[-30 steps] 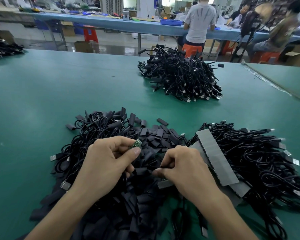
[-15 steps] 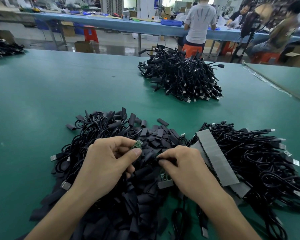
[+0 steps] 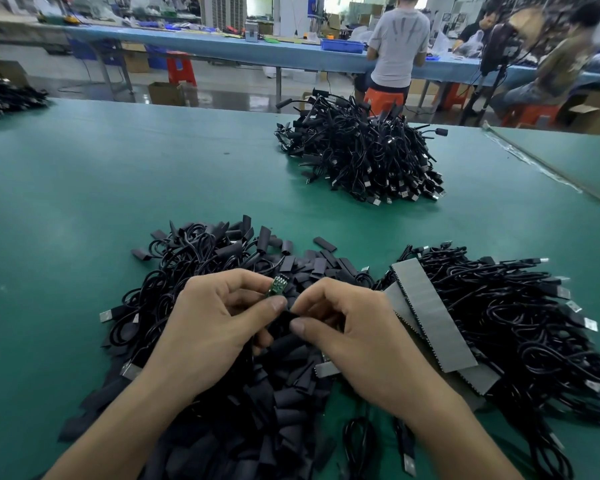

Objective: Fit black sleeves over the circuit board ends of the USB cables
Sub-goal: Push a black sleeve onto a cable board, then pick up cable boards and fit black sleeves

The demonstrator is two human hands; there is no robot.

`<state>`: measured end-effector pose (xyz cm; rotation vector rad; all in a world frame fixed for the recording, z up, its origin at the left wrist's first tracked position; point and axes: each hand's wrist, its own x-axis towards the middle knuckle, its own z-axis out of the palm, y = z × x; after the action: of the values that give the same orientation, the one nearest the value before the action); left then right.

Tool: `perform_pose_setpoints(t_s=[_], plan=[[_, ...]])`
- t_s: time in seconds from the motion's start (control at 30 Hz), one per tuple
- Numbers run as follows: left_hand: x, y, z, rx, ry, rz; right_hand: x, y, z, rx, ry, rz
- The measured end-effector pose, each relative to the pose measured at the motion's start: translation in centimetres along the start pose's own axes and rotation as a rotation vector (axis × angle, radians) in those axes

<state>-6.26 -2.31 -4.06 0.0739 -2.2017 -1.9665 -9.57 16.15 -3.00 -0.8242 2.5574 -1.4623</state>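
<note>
My left hand (image 3: 210, 327) pinches a USB cable end, and its small green circuit board (image 3: 277, 285) sticks up past the thumb. My right hand (image 3: 355, 332) pinches a short black sleeve (image 3: 282, 322) between thumb and forefinger, right below the board and against my left thumb. Under both hands lies a heap of loose black sleeves (image 3: 257, 410) mixed with black cables. The cable below my left hand is hidden by the hand.
Grey strips (image 3: 430, 320) lie on a pile of black USB cables (image 3: 520, 323) at the right. Another cable pile (image 3: 361, 154) sits far across the green table (image 3: 84, 209). Cables (image 3: 4, 97) lie at the far left. People work at a blue bench behind.
My right hand has lifted a black sleeve out of the heap and brought it up and left to the board held by my left hand. My left hand has barely moved.
</note>
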Motion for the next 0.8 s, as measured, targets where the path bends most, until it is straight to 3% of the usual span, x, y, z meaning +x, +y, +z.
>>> perform_pose_setpoints(t_s=[0.23,0.53,0.8], plan=[[0.1,-0.1,-0.2,-0.046,-0.050,-0.011,0.1,0.5,0.0,0.071,0.044,0.005],[0.2,-0.7,-0.2,0.154,-0.051,0.014,0.0,0.8,0.6,0.062,0.006,-0.029],[0.0,-0.4,0.0,0.059,0.048,-0.021,0.0,1.3,0.6,-0.215,0.080,-0.047]])
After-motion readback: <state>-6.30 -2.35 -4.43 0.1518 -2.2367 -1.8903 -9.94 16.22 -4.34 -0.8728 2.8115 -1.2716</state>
